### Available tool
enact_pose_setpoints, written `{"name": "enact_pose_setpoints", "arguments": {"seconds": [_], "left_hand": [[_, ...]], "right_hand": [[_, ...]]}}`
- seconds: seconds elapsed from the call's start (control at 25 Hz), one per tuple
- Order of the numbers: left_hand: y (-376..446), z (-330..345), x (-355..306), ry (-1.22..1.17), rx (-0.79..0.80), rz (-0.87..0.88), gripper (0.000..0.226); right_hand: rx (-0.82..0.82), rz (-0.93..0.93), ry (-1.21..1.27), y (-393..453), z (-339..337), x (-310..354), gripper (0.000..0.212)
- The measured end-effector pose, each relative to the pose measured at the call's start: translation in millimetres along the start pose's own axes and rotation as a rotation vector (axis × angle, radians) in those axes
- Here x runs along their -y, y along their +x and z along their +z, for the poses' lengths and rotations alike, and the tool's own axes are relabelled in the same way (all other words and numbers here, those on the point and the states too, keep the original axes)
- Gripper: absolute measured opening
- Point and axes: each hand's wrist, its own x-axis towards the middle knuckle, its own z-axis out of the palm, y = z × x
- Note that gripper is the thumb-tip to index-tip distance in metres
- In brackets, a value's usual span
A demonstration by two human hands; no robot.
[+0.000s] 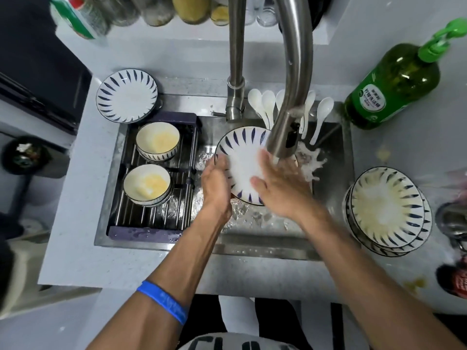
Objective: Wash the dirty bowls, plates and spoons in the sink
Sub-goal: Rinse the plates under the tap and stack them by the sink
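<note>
A white plate with blue streaks (242, 150) is held tilted over the sink (252, 243), under running water from the faucet (285, 132). My left hand (216, 183) grips its left rim. My right hand (280, 185) lies flat on its face, fingers spread and blurred. Two bowls with yellow residue (158, 141) (147, 184) sit on the drain rack (156, 210) in the sink's left half. Several white spoons (265, 104) lean at the sink's back edge. A stack of dirty plates (386, 208) stands on the right counter. One clean-looking plate (126, 96) rests at the back left.
A green dish soap bottle (394, 84) lies tilted at the back right. Jars and bottles (156, 8) line the shelf behind the faucet. A metal object (452, 223) sits at the far right edge. Yellow spots (414, 284) mark the right counter.
</note>
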Motion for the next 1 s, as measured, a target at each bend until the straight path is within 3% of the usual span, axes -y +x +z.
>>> {"name": "enact_pose_setpoints", "arguments": {"seconds": [0.08, 0.2, 0.28, 0.36, 0.44, 0.52, 0.6, 0.68, 0.76, 0.88, 1.0], "left_hand": [[-1, -1, 1, 0.004, 0.009, 0.011, 0.035], [1, -2, -5, 0.010, -0.008, 0.014, 0.028], [-1, -3, -2, 0.013, 0.003, 0.003, 0.029], [4, -4, 0, 0.000, 0.009, -0.010, 0.028], [12, -8, 5, 0.034, 0.026, -0.010, 0.029], [20, -15, 12, 0.077, 0.113, -0.073, 0.038], [33, -24, 19, -0.063, 0.221, -0.227, 0.042], [31, -17, 27, -0.193, 0.248, -0.295, 0.041], [17, 10, 33, -0.154, 0.063, -0.300, 0.035], [12, 40, 45, -0.164, -0.088, -0.231, 0.024], [25, 42, 12, -0.011, 0.055, -0.148, 0.018]], "right_hand": [[0.085, -0.086, -0.055, -3, 1, 0, 0.062], [0.084, -0.015, -0.002, 3, 7, 4, 0.063], [0.097, -0.169, -0.045, 10, 15, -1, 0.063], [0.067, -0.158, 0.006, 18, 16, -9, 0.063], [-0.083, -0.045, -0.117, 15, 22, -22, 0.065], [-0.442, 0.114, -0.139, 6, 26, -34, 0.068], [-0.667, 0.334, 0.136, 2, 6, -47, 0.061], [-0.625, 0.365, 0.377, 5, -13, -58, 0.032], [-0.634, 0.314, 0.579, 0, -4, -52, 0.027], [-0.823, 0.500, 1.021, -10, 23, -43, 0.017], [-0.614, 0.578, 1.189, 2, 2, -63, 0.015]]}}
